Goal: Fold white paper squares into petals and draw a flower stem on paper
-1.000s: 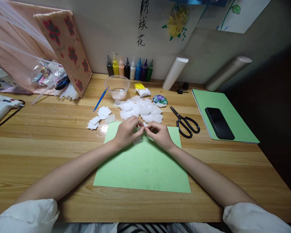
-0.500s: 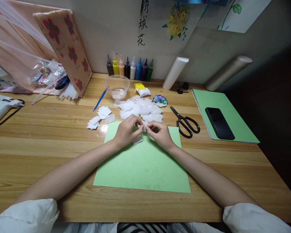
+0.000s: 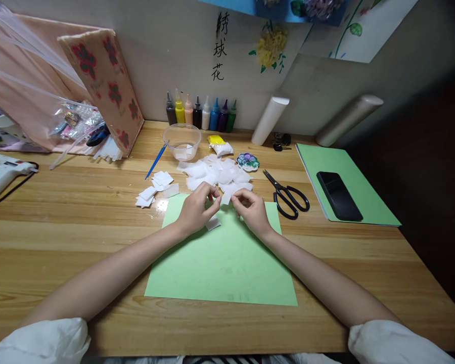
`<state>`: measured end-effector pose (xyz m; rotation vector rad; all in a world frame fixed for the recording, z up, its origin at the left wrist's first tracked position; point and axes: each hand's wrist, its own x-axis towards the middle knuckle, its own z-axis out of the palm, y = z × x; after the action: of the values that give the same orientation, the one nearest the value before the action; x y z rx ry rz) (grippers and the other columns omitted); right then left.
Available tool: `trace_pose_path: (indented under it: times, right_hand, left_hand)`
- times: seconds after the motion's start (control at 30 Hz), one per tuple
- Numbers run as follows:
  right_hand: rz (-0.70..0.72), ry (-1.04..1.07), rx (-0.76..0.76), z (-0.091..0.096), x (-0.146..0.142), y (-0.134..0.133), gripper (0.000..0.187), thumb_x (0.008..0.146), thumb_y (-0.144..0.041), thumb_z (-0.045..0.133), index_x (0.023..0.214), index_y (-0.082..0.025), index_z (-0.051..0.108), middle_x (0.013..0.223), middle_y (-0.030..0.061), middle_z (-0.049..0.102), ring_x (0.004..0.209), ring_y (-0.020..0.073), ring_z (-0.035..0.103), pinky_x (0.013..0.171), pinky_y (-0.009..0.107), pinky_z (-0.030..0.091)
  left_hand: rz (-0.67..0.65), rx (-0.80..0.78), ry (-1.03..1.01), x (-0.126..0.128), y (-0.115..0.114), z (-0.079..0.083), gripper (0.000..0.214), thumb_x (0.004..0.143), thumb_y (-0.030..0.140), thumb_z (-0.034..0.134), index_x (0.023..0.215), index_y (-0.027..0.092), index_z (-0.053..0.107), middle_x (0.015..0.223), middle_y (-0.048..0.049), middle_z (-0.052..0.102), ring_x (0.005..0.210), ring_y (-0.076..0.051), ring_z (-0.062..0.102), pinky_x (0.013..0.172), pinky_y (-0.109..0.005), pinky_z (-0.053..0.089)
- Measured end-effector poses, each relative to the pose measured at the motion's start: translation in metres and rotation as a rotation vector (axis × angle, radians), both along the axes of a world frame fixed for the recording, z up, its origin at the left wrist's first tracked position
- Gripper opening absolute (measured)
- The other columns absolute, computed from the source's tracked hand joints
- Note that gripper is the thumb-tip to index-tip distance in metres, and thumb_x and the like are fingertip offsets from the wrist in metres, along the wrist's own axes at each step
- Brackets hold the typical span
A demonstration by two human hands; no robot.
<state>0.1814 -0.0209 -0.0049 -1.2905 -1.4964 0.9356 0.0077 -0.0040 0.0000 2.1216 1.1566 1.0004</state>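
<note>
A small white paper piece (image 3: 226, 198) is pinched between the thumb and forefinger of my right hand (image 3: 252, 211). My left hand (image 3: 197, 210) is close to the paper's left edge, its thumb and forefinger slightly apart, with nothing visible between them. Both hands hover over the upper part of a green sheet (image 3: 220, 268). Another white paper square (image 3: 213, 223) lies on that sheet beside my left hand. Just beyond my fingers spreads a heap of thin white paper petals (image 3: 212, 172). Several cut white squares (image 3: 162, 179) lie to the left.
Black-handled scissors (image 3: 288, 194) lie at right, near a phone (image 3: 339, 196) on green sheets (image 3: 379, 215). Behind are a clear bowl (image 3: 182, 136), a blue pen-like tool (image 3: 156, 161), a yellow-white packet (image 3: 220, 145), a painted flower piece (image 3: 247, 161) and paint bottles (image 3: 200, 115). A glue gun (image 3: 7, 174) lies far left.
My hands have drawn slightly apart. The white paper, earlier between both hands' fingertips, now hangs from my right fingers. The view has tilted up a little.
</note>
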Motion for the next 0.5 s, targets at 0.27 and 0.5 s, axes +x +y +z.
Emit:
trace_pose_path:
  times: [0.27, 0.5]
  right_hand:
    - [0.16, -0.166, 0.196, 0.0001, -0.0041, -0.0058, 0.009, 0.082, -0.018, 0.055, 0.079, -0.019, 0.063, 0.076, 0.003, 0.058, 0.063, 0.0127, 0.053, 0.054, 0.024, 0.042]
    - [0.144, -0.177, 0.19, -0.0003, -0.0039, -0.0049, 0.008, 0.081, -0.017, 0.056, 0.076, -0.019, 0.062, 0.074, 0.002, 0.057, 0.061, 0.0123, 0.051, 0.053, 0.024, 0.041]
  left_hand:
    - [-0.022, 0.013, 0.079, 0.001, -0.0031, -0.0004, 0.011, 0.087, 0.026, 0.05, 0.081, 0.018, 0.053, 0.076, -0.0003, 0.058, 0.069, -0.012, 0.051, 0.061, -0.024, 0.038]
    - [0.016, -0.019, 0.067, 0.0018, -0.002, 0.0003, 0.011, 0.086, 0.024, 0.049, 0.077, 0.018, 0.051, 0.072, 0.0005, 0.055, 0.066, -0.012, 0.049, 0.059, -0.023, 0.036]
